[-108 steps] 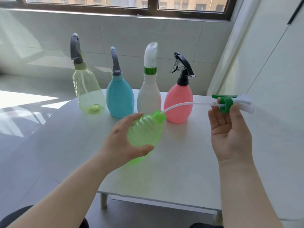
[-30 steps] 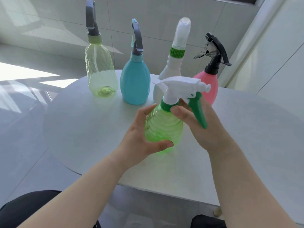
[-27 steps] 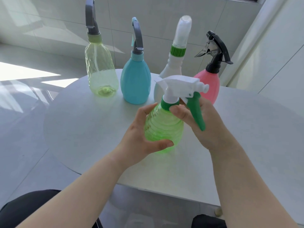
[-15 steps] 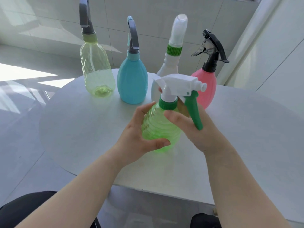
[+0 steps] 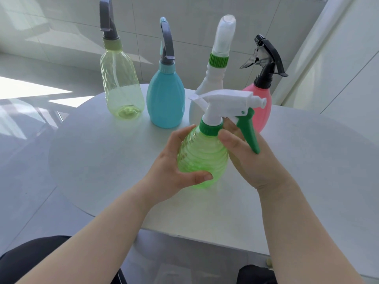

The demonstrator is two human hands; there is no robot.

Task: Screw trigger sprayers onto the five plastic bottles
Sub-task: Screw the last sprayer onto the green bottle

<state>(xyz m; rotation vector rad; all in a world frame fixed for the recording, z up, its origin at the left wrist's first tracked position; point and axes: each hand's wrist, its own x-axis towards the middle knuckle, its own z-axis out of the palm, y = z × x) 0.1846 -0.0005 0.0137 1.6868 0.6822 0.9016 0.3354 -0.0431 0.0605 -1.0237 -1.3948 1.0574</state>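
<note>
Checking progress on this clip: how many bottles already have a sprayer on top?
5. Four stand in a back row: yellow bottle, blue bottle, white bottle, pink bottle. The green bottle is in front, held by both hands. None seems hidden.

Nothing to read here — no label, brand, number or sign shows on any of the five bottles, their sprayers or the table; every surface is plain coloured plastic.
</note>
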